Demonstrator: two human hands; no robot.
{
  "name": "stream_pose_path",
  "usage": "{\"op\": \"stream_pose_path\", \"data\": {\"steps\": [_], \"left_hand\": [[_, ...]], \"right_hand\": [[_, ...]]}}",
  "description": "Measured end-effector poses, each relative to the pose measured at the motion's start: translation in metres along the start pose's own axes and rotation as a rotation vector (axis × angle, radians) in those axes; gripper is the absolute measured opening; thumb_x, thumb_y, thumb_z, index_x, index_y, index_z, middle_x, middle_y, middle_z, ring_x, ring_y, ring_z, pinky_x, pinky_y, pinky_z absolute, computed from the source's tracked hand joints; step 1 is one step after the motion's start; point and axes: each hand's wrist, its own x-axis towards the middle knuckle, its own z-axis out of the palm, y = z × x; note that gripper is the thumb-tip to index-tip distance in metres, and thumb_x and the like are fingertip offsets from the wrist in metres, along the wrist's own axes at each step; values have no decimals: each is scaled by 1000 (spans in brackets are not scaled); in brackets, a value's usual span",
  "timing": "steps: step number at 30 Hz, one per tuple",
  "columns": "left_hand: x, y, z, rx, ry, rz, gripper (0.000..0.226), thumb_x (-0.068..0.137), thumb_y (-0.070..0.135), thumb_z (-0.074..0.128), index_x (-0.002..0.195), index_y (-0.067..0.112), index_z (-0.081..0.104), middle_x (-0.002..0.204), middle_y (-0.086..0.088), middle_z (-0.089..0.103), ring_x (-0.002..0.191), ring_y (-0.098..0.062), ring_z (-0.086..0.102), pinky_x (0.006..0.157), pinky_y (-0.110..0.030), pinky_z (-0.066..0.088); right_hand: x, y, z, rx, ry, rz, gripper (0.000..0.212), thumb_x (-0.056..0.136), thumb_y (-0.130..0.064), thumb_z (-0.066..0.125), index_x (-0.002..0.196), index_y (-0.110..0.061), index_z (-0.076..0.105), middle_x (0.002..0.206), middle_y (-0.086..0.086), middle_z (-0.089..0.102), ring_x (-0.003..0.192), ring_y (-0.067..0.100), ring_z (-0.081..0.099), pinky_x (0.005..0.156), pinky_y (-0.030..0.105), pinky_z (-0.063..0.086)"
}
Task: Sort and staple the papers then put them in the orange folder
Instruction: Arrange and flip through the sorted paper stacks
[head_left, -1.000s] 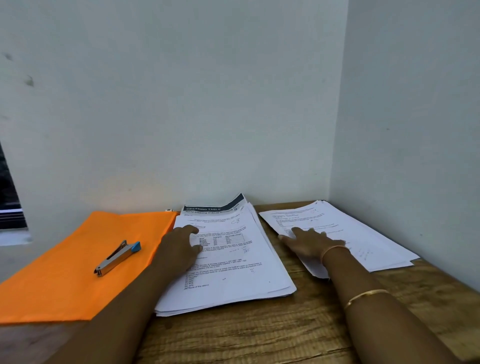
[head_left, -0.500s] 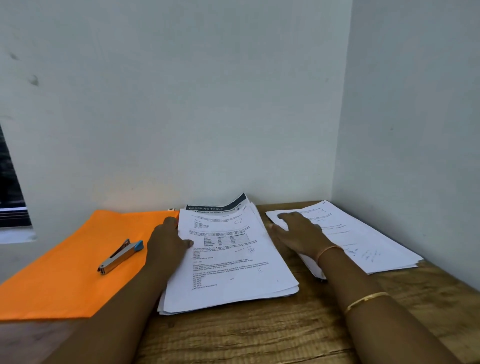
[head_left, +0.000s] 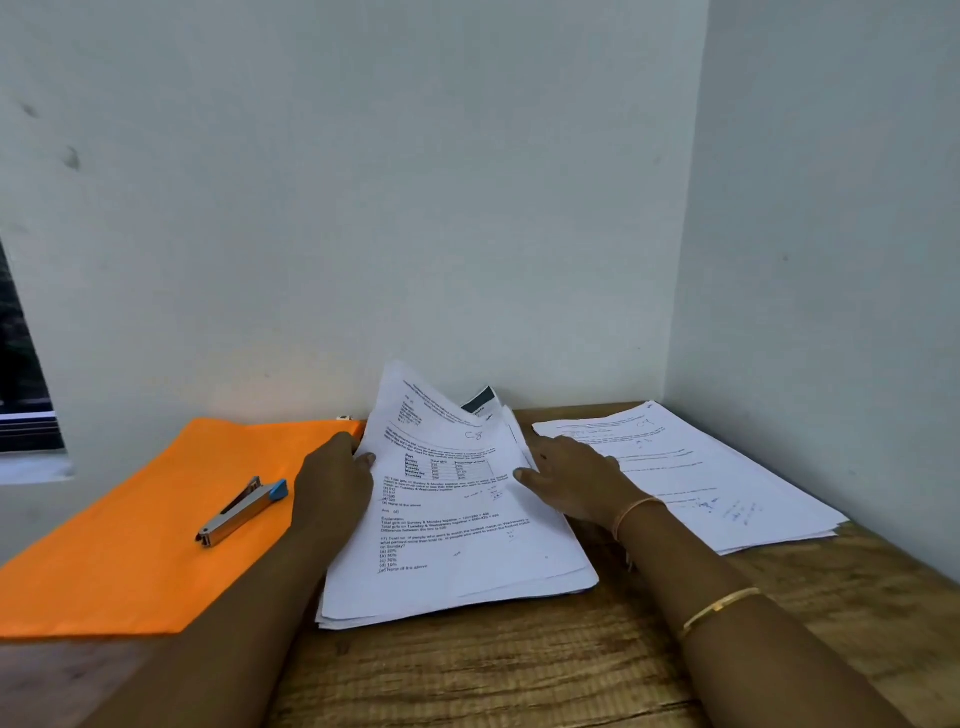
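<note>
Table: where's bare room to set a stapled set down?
Free: table wood at the near edge, between the forearms, before the middle stack; also the near-right corner below the right pile. Crowded: right hand fills the gap between stacks; left hand sits by the orange folder.

Brown wooden table (head_left: 519, 670), grain running crosswise, set into a corner of two white walls. Directly on it, three items. Left: flat orange paper folder (head_left: 130, 561), closed, lying at a slant and reaching back to the wall. Centre: thick stack of white printed paper sheets (head_left: 457, 571), just beside the folder, its edges uneven, its uppermost sheets curled up at the far end. Right: thinner fanned pile of white printed sheets (head_left: 727, 499), near the side wall, apart from the centre stack.
</note>
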Motion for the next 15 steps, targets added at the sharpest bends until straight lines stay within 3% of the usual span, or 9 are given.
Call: {"op": "stream_pose_path", "data": {"steps": [3, 5, 6, 8, 10, 12, 13, 15], "left_hand": [[-1, 2, 0, -33, 41, 13, 15, 97, 11, 47, 88, 0, 52, 67, 1, 45, 61, -14, 40, 52, -25, 26], [-2, 6, -1, -57, 65, 33, 12, 97, 10, 45, 90, 2, 50, 70, 0, 47, 64, -20, 43, 50, -24, 26], [-2, 7, -2, -67, 79, 42, 12, 97, 9, 44, 94, 1, 51, 74, -3, 49, 67, -22, 44, 50, -27, 26], [-3, 11, -3, -84, 102, 37, 15, 98, 9, 43, 101, -2, 52, 83, -9, 53, 72, -23, 44, 53, -33, 24], [-3, 13, -3, -102, 109, 21, 18, 98, 10, 42, 106, -3, 52, 92, -17, 59, 76, -23, 44, 59, -31, 27], [-4, 14, -3, -114, 108, 20, 20, 99, 11, 42, 110, -3, 52, 100, -20, 61, 78, -22, 44, 62, -30, 28], [-4, 15, -4, -120, 110, 22, 21, 99, 11, 42, 111, -3, 52, 102, -21, 61, 79, -21, 44, 62, -29, 28], [-4, 16, -3, -142, 114, 24, 22, 99, 11, 41, 113, -2, 52, 105, -21, 61, 81, -20, 44, 62, -28, 27]], "right_hand": [[-2, -3, -3, 31, 5, -1, 47, 91, -52, 43, 133, -32, 42, 122, -3, 55, 119, 26, 48, 97, 51, 35], [-2, -3, -3, 77, 50, -8, 15, 91, -47, 45, 98, -36, 51, 93, -9, 53, 100, 22, 50, 89, 45, 35], [-3, -4, -4, 118, 73, -11, 16, 92, -44, 46, 79, -35, 44, 80, -12, 46, 89, 20, 47, 83, 41, 34], [-5, -6, -4, 221, 83, -1, 32, 92, -39, 50, 68, -30, 31, 69, -10, 40, 76, 18, 40, 74, 36, 32], [-8, -8, -7, 363, 69, 4, 24, 92, -33, 53, 74, -27, 39, 75, -5, 52, 75, 18, 45, 69, 33, 34], [-10, -8, -11, 468, 53, 12, 5, 93, -28, 54, 96, -25, 52, 96, 0, 62, 87, 19, 53, 72, 29, 37], [-11, -10, -13, 506, 45, 8, 19, 93, -26, 55, 112, -21, 55, 102, 0, 62, 93, 19, 54, 73, 28, 37], [-12, -11, -15, 557, 49, 29, 34, 94, -22, 54, 127, -15, 51, 95, -9, 58, 95, 16, 52, 75, 25, 36]]}}
